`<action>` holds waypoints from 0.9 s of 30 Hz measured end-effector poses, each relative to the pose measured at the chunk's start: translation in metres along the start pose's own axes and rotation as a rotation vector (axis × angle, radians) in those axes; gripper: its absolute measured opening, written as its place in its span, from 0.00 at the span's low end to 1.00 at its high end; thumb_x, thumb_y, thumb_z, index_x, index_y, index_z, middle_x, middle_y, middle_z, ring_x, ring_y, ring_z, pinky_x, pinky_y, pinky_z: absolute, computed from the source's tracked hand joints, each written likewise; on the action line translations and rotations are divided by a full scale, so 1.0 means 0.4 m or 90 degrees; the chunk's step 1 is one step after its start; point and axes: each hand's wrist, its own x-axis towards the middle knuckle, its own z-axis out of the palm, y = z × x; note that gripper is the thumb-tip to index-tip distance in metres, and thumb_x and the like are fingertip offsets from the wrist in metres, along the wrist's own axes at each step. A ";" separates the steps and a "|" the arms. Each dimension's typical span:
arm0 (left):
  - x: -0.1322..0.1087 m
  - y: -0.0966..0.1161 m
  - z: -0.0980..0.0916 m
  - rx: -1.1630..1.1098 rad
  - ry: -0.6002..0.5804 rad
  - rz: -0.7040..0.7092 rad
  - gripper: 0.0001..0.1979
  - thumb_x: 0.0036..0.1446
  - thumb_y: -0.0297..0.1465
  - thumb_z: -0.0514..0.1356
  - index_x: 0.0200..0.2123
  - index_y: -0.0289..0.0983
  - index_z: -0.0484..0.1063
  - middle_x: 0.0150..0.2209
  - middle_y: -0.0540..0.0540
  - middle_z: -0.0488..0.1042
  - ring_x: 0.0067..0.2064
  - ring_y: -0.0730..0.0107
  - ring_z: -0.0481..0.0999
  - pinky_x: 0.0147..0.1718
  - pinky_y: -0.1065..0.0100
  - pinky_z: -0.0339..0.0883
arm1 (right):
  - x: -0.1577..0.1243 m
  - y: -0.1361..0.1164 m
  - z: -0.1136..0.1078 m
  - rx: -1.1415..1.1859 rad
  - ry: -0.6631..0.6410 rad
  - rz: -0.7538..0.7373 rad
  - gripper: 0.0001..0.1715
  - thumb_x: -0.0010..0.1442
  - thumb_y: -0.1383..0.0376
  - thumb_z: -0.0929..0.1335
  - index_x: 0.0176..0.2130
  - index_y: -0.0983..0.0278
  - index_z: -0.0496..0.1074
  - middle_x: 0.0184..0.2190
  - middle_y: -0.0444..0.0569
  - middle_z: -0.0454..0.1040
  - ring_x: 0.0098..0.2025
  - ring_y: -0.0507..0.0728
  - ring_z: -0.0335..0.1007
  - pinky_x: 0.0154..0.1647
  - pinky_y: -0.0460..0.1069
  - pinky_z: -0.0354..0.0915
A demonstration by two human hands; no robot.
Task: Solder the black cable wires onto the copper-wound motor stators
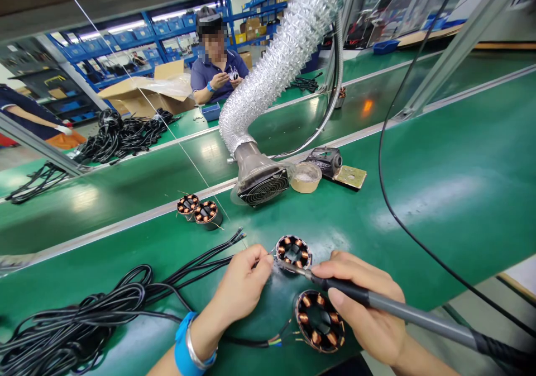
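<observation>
green benches (452,214) cross the room, with blue shelving (151,35) loaded with bins behind them. at the far left stands a person (25,116) in dark clothes with one pale glove showing. near left, a heap of black cables (79,325) lies in loose loops, its cut ends pointing right; across the belt a second dark pile (121,136) sits before an open cardboard box (146,102). two copper-wound cores (208,215) stand side by side on the bench, and beyond them a co-worker (218,74) in navy holds a small piece up.

next comes the left hand (245,284), a blue band (184,342) at its wrist, thumb and forefinger pinching a thin wire beside another wound core (302,250). that core rests on the bench between the two hands. above it hangs a silver duct (268,68) ending in a grilled fan (266,186). nearer, a larger-looking core (316,337) leans, coloured wires (275,342) just left of it. a pale bowl (305,181) touches or nearly touches the fan's right side, next to a dark iron holder (324,161). the right hand (368,303) grips a soldering iron (419,313) like a pen, tip at the middle core's near rim; i can't tell whether it touches. farther right, a black cord (397,219) droops.
</observation>
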 end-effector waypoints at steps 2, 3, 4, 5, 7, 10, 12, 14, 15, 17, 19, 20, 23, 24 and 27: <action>-0.002 0.002 0.000 0.005 0.002 0.000 0.17 0.62 0.41 0.50 0.24 0.39 0.57 0.23 0.54 0.55 0.28 0.71 0.55 0.28 0.69 0.51 | 0.009 -0.014 0.006 -0.016 -0.011 -0.042 0.13 0.56 0.71 0.64 0.40 0.64 0.74 0.22 0.44 0.69 0.22 0.52 0.63 0.22 0.47 0.59; -0.003 0.003 0.000 0.007 0.001 -0.002 0.17 0.62 0.41 0.50 0.24 0.39 0.57 0.23 0.54 0.55 0.28 0.71 0.55 0.28 0.69 0.51 | 0.013 -0.020 0.009 -0.026 -0.012 -0.066 0.14 0.55 0.72 0.64 0.41 0.65 0.74 0.22 0.44 0.69 0.21 0.52 0.62 0.22 0.48 0.59; -0.003 0.004 0.000 0.010 0.001 -0.003 0.17 0.62 0.41 0.50 0.24 0.39 0.57 0.23 0.54 0.55 0.28 0.71 0.55 0.28 0.69 0.51 | 0.015 -0.025 0.013 -0.036 -0.012 -0.092 0.15 0.55 0.73 0.63 0.41 0.65 0.74 0.22 0.45 0.70 0.21 0.52 0.62 0.22 0.48 0.58; -0.003 0.004 0.001 0.012 0.000 -0.004 0.17 0.62 0.41 0.50 0.24 0.39 0.57 0.23 0.54 0.55 0.28 0.71 0.55 0.28 0.69 0.51 | 0.017 -0.028 0.016 -0.043 -0.011 -0.113 0.16 0.54 0.74 0.63 0.42 0.65 0.74 0.22 0.45 0.70 0.21 0.53 0.61 0.22 0.49 0.58; -0.002 0.005 0.001 0.015 -0.001 -0.005 0.17 0.62 0.41 0.50 0.24 0.39 0.57 0.23 0.55 0.54 0.28 0.72 0.55 0.28 0.69 0.50 | 0.016 -0.032 0.020 -0.050 -0.010 -0.140 0.17 0.53 0.74 0.63 0.42 0.66 0.74 0.21 0.46 0.69 0.21 0.53 0.60 0.22 0.49 0.56; -0.001 0.006 0.001 0.014 0.001 -0.007 0.17 0.62 0.41 0.50 0.23 0.40 0.55 0.23 0.55 0.53 0.27 0.72 0.54 0.27 0.69 0.50 | 0.010 -0.035 0.016 -0.050 -0.013 -0.142 0.17 0.53 0.74 0.63 0.42 0.66 0.74 0.21 0.46 0.68 0.21 0.53 0.60 0.23 0.50 0.56; -0.001 0.007 0.000 0.014 0.001 -0.008 0.17 0.62 0.41 0.50 0.23 0.40 0.55 0.23 0.55 0.53 0.27 0.72 0.53 0.27 0.69 0.49 | 0.006 -0.036 0.009 -0.040 -0.005 -0.134 0.18 0.53 0.74 0.63 0.43 0.66 0.74 0.22 0.47 0.69 0.22 0.53 0.61 0.23 0.50 0.57; -0.002 0.008 -0.001 0.014 -0.004 -0.008 0.17 0.62 0.41 0.50 0.23 0.39 0.55 0.23 0.55 0.53 0.28 0.72 0.53 0.27 0.69 0.49 | 0.003 -0.038 0.001 -0.026 0.005 -0.124 0.19 0.53 0.75 0.63 0.44 0.66 0.73 0.24 0.47 0.70 0.23 0.53 0.63 0.24 0.50 0.58; -0.003 0.007 -0.001 0.014 -0.006 -0.008 0.17 0.62 0.41 0.50 0.23 0.39 0.55 0.23 0.55 0.53 0.28 0.72 0.53 0.28 0.69 0.49 | 0.003 -0.039 -0.003 -0.022 0.006 -0.119 0.20 0.53 0.75 0.63 0.45 0.66 0.73 0.24 0.47 0.70 0.23 0.53 0.63 0.24 0.50 0.59; -0.003 0.006 -0.001 0.012 -0.007 -0.006 0.17 0.62 0.41 0.50 0.23 0.40 0.55 0.23 0.55 0.53 0.28 0.72 0.53 0.28 0.69 0.49 | 0.003 -0.039 -0.009 -0.022 0.005 -0.115 0.19 0.53 0.75 0.62 0.44 0.66 0.73 0.24 0.47 0.70 0.23 0.53 0.63 0.24 0.50 0.59; -0.002 0.004 -0.001 0.011 -0.003 -0.005 0.17 0.62 0.40 0.50 0.23 0.40 0.54 0.23 0.55 0.53 0.28 0.72 0.53 0.28 0.69 0.49 | 0.003 -0.037 -0.011 -0.027 -0.004 -0.112 0.18 0.54 0.75 0.63 0.43 0.66 0.73 0.23 0.47 0.69 0.23 0.53 0.63 0.23 0.49 0.59; -0.001 0.003 -0.001 0.011 -0.001 -0.005 0.17 0.62 0.40 0.50 0.23 0.40 0.54 0.23 0.55 0.53 0.28 0.72 0.53 0.28 0.69 0.49 | 0.003 -0.035 -0.011 -0.029 -0.006 -0.112 0.18 0.54 0.74 0.63 0.43 0.66 0.73 0.23 0.47 0.69 0.22 0.53 0.63 0.23 0.49 0.59; 0.003 0.002 -0.001 0.014 0.001 -0.002 0.17 0.62 0.40 0.51 0.23 0.40 0.54 0.23 0.55 0.53 0.28 0.72 0.53 0.28 0.69 0.50 | 0.001 -0.027 -0.003 -0.029 -0.011 -0.109 0.17 0.54 0.74 0.63 0.42 0.65 0.73 0.22 0.47 0.70 0.22 0.54 0.63 0.23 0.50 0.59; 0.004 0.002 -0.001 0.017 0.001 -0.001 0.17 0.62 0.40 0.51 0.23 0.40 0.54 0.23 0.55 0.53 0.28 0.72 0.54 0.28 0.69 0.50 | 0.001 -0.024 0.000 -0.029 -0.009 -0.111 0.16 0.54 0.73 0.63 0.42 0.65 0.73 0.22 0.46 0.70 0.22 0.54 0.62 0.23 0.50 0.59; 0.003 0.003 -0.001 0.023 0.000 0.002 0.17 0.62 0.40 0.51 0.23 0.39 0.55 0.24 0.55 0.54 0.28 0.71 0.54 0.28 0.69 0.50 | 0.001 -0.018 0.010 -0.029 -0.001 -0.113 0.15 0.54 0.72 0.63 0.41 0.65 0.73 0.21 0.45 0.70 0.21 0.54 0.61 0.23 0.50 0.57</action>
